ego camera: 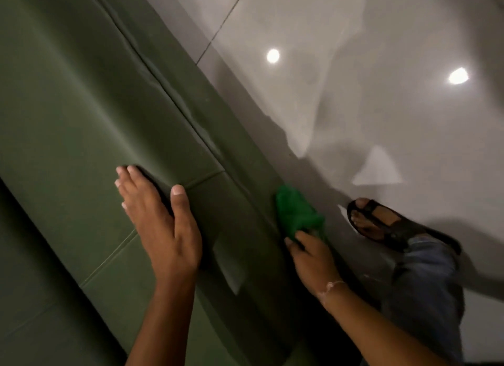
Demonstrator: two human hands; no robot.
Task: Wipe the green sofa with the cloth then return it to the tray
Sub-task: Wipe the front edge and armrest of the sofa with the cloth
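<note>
The green sofa [81, 106] fills the left half of the head view, its seat cushions running diagonally with seams between them. My left hand [161, 223] lies flat and open on a seat cushion, fingers spread. My right hand [311, 253] grips a bright green cloth [296, 213] and presses it against the sofa's front face, close to its lower edge by the floor. The tray is not in view.
Glossy grey floor tiles [354, 65] take up the right half, reflecting two ceiling lights. My foot in a black sandal [381, 223] and a jeans leg [425, 284] stand on the floor just right of the cloth.
</note>
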